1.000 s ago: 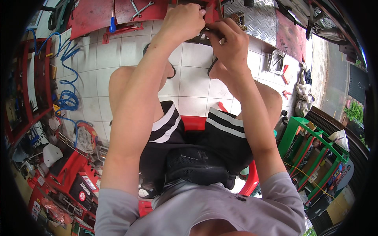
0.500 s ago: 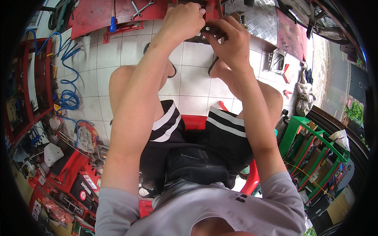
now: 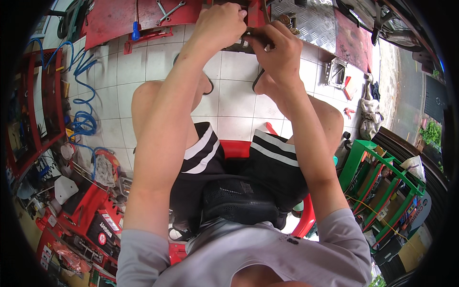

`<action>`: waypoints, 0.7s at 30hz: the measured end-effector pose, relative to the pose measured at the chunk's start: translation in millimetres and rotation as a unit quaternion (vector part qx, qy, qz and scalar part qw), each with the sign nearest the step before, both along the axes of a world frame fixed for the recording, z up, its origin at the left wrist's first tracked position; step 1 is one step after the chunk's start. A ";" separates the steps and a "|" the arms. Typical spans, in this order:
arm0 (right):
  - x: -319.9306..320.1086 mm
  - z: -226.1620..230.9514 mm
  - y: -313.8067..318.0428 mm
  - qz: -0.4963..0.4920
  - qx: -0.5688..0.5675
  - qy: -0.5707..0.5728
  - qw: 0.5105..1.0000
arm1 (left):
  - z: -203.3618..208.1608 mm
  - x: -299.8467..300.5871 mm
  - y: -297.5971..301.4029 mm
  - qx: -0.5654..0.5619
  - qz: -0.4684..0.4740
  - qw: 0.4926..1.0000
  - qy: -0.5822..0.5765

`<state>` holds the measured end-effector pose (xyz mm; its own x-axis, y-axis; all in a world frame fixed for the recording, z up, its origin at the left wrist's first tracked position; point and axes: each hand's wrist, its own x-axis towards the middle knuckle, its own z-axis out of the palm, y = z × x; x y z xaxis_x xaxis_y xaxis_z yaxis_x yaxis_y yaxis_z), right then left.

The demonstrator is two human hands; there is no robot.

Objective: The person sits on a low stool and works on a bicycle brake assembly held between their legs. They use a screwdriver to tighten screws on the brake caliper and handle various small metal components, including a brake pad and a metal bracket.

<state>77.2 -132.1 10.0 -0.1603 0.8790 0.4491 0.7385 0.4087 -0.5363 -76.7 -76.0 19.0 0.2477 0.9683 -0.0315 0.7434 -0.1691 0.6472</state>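
Observation:
At the top centre, both my hands work close together at the edge of a red lift table [image 3: 119,23]. My left hand [image 3: 221,27] is closed, its fingers curled away from view; what they hold is hidden. Beside it, my right hand [image 3: 279,48] pinches a small dark part [image 3: 249,35] between thumb and fingers, and its kind cannot be made out. Past the right fingertips lies a brownish metal part [image 3: 288,21]. On the table to the left lie a blue-handled screwdriver [image 3: 136,32] and two wrenches [image 3: 167,16].
A ridged metal plate [image 3: 311,21] covers the table's right side. A coiled blue air hose [image 3: 85,123] hangs at left above red equipment [image 3: 98,220]. A green rack [image 3: 377,191] stands at right. On the tiled floor [image 3: 234,103] lies a metal bracket [image 3: 337,74].
My right hand has turned slightly, and the dark part's round end, seen before, is now mostly covered by the fingers. The left hand has barely moved.

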 end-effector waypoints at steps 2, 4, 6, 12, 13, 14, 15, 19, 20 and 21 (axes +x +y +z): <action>-2.0 2.7 3.3 0.029 0.018 0.030 0.999 | -1.7 0.7 0.9 -0.002 0.004 1.000 0.002; -1.8 1.7 4.5 0.038 0.025 0.035 0.998 | -2.3 1.5 1.3 -0.004 0.004 1.000 0.007; -0.7 -1.4 3.7 0.027 0.021 0.013 0.999 | -2.9 2.5 1.8 -0.005 0.000 1.000 0.017; -0.8 4.9 4.1 0.047 0.013 0.043 0.998 | -3.0 0.9 1.8 -0.010 0.006 1.000 0.001; 1.0 1.6 4.2 0.041 0.020 0.027 0.999 | -1.9 1.8 1.7 -0.014 0.006 1.000 0.004; 3.3 -4.3 4.6 0.034 0.028 0.010 0.999 | -0.8 3.0 1.6 -0.018 0.006 1.000 0.008; 2.1 -4.8 5.0 0.029 0.035 -0.006 0.999 | 0.0 2.9 1.6 -0.021 0.007 1.000 0.012; -0.6 -0.9 1.6 0.024 -0.007 0.020 0.999 | -2.4 1.8 1.3 -0.006 0.008 1.000 0.017; 0.0 0.7 3.6 0.036 0.001 0.026 0.999 | -2.9 1.3 1.4 -0.003 0.011 1.000 0.013; 1.5 1.4 4.9 0.047 0.009 0.032 0.998 | -2.5 1.8 1.2 -0.001 0.013 1.000 0.009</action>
